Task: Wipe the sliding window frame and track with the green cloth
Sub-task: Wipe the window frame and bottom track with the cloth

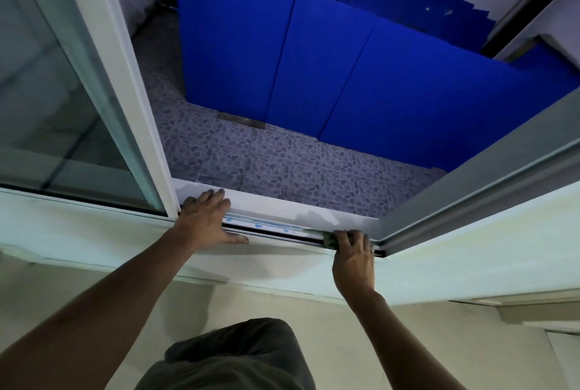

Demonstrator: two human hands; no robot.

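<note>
The white sliding window frame's bottom track [276, 228] runs across the middle of the view, with its glass sash [147, 126] slid to the left. My left hand [207, 220] rests flat on the track by the sash's foot, fingers spread over the rail. At the track's right end, near the grey side frame [470, 188], my right hand [353, 248] grips the green cloth [328, 239] and presses it into the track. Only a small bunched corner of the cloth shows past my fingers.
Beyond the opening lies a pebble-patterned tiled floor [282, 163] with large blue panels [314, 60] leaning across it. A pale sill [94, 232] runs below the track. My knee [232, 355] is at the bottom centre.
</note>
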